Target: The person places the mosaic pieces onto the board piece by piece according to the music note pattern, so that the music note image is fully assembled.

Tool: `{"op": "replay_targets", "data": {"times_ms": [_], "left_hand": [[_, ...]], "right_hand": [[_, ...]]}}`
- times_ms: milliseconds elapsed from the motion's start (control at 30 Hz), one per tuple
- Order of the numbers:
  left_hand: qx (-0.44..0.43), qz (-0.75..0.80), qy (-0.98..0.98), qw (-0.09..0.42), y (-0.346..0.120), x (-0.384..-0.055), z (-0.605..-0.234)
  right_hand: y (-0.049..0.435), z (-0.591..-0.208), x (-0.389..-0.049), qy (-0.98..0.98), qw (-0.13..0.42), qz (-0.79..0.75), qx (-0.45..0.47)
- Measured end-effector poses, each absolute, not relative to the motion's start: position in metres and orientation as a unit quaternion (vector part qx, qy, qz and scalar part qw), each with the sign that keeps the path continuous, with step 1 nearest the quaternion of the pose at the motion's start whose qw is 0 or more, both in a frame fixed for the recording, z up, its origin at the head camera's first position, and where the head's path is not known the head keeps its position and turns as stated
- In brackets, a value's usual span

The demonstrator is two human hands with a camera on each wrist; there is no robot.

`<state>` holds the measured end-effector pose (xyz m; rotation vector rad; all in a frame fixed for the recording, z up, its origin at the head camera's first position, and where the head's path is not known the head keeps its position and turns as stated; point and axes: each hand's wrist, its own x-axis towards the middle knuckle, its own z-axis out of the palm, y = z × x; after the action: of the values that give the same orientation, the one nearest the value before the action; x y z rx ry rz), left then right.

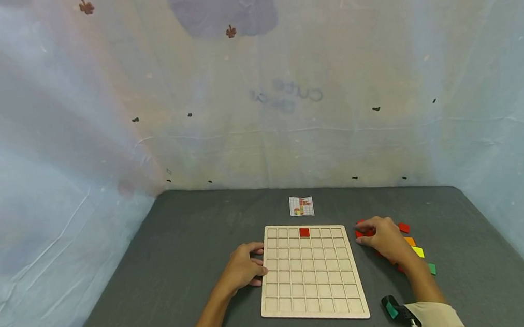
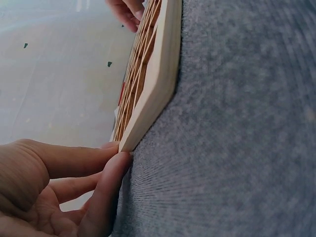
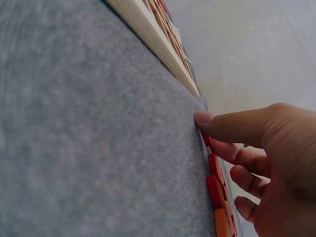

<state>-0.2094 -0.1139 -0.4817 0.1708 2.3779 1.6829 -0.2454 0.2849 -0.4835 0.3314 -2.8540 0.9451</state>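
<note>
A light wooden grid board (image 1: 311, 278) lies on the dark table, with one red square tile (image 1: 304, 232) in its top row. My left hand (image 1: 243, 268) holds the board's left edge; in the left wrist view the fingertips (image 2: 124, 157) pinch the pale rim. To the right of the board, my right hand (image 1: 385, 238) reaches over a group of coloured tiles. Its thumb and forefinger close around a red tile (image 3: 207, 140) at the group's left end. The palm hides part of the group.
Orange (image 1: 409, 241), yellow (image 1: 417, 251) and green tiles (image 1: 432, 269) show beside the right wrist, and another red tile (image 1: 404, 228) lies beyond the hand. A small printed pattern card (image 1: 301, 206) lies behind the board. Pale sheeting (image 1: 266, 153) hangs around the table.
</note>
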Motion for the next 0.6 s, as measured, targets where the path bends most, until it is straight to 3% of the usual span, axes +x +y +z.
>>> {"op": "replay_targets", "data": {"times_ms": [600], "left_hand": [[0.063, 0.576, 0.808, 0.111, -0.1141, -0.2074, -0.4799]], "right_hand": [[0.2823, -0.4822, -0.2452, -0.944, 0.050, 0.308, 0.105]]}}
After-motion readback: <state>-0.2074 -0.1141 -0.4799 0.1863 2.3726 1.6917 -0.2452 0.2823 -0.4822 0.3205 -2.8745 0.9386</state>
